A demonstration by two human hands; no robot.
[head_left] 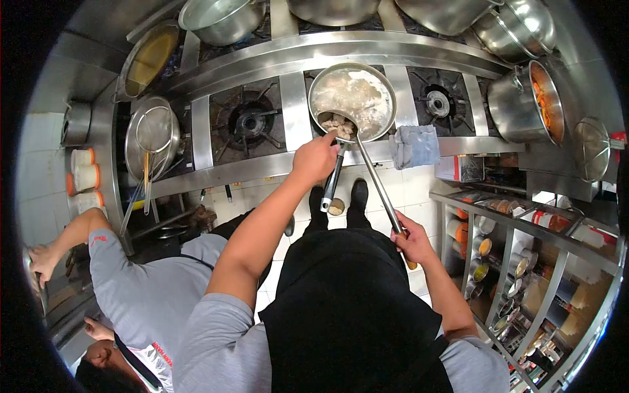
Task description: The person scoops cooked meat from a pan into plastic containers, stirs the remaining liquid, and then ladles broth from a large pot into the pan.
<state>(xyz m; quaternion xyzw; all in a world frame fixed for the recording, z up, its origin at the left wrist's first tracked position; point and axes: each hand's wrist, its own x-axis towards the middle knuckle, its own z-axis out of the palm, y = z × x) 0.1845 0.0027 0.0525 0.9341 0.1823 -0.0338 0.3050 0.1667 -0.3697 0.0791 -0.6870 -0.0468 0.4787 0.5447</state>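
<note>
A steel pan of pale broth and meat pieces sits on the middle burner of the stove. My left hand grips the top of the pan's handle, which hangs over the stove's front edge. My right hand holds the end of a long ladle. The ladle's bowl rests at the pan's near rim, full of meat chunks.
A co-worker in a grey shirt bends at lower left, one hand on the counter. A grey cloth lies on the stove edge. A strainer pot stands left, large pots behind, an orange-filled pot right. Condiment shelves are on the right.
</note>
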